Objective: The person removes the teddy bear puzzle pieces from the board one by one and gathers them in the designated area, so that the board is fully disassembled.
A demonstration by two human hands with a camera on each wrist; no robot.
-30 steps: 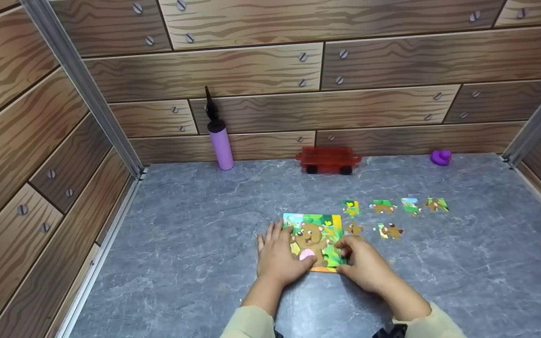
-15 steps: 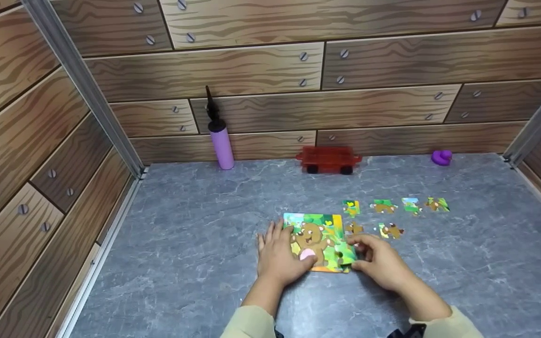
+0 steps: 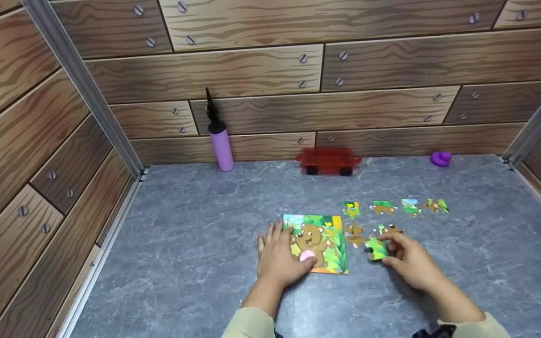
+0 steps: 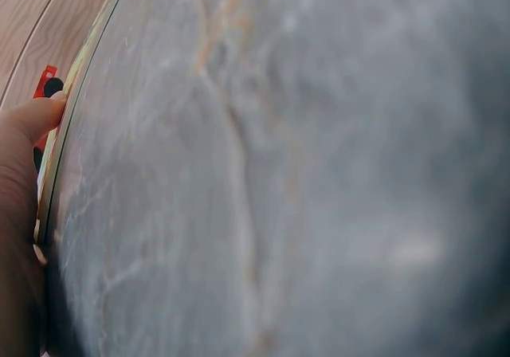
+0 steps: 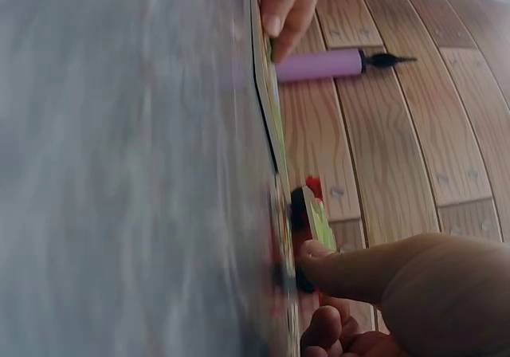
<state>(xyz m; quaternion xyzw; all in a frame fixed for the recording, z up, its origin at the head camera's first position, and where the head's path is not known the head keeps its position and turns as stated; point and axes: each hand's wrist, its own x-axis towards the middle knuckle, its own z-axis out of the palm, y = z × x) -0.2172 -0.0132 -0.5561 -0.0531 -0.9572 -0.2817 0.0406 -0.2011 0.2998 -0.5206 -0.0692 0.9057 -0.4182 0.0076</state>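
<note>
My left hand (image 3: 277, 256) rests with its fingers spread over the left side of a square puzzle board (image 3: 336, 251) printed with a brown bear. Its thumb lies across the board's lower part. My right hand (image 3: 413, 263) pinches a green puzzle piece (image 3: 376, 249) between thumb and fingers, to the right of the board. In the right wrist view this green piece (image 5: 321, 228) stands at the thumb tip. Just past the fingers lies a brown-and-green piece (image 3: 390, 229), partly covered by them. Brown bear pieces (image 3: 355, 234) lie between board and hand.
Several loose pieces, among them a green one with brown (image 3: 383, 206), form a row behind. Along the back wall stand a purple hand pump (image 3: 222, 149), a red toy wagon (image 3: 329, 161) and a purple rubber duck (image 3: 441, 158). Wood-patterned walls enclose the grey marbled table (image 3: 195, 234).
My right hand has drawn the green piece off the board's lower right corner and carried it right. The left hand has stayed on the board.
</note>
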